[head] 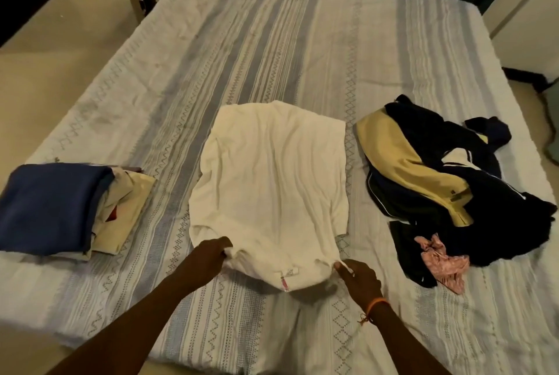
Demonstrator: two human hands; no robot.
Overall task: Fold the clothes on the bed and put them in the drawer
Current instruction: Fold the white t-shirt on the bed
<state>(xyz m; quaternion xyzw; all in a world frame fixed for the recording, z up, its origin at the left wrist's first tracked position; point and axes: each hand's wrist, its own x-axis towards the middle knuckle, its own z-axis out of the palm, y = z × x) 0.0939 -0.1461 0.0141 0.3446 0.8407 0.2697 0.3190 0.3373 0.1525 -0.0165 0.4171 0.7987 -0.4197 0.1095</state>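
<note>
On the bed (272, 57), a folded stack topped by a blue garment (48, 208) lies at left. The left hand (208, 256) pinches the near edge of the white T-shirt (269, 187) spread flat mid-bed; the right hand (360, 279) pinches its other near corner. Right: an unfolded heap of dark clothes (447, 187) and a pink cloth (441, 262).

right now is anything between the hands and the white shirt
No. The left hand and right hand already pinch the near edge of the white shirt, which lies flat on the bed.
</note>
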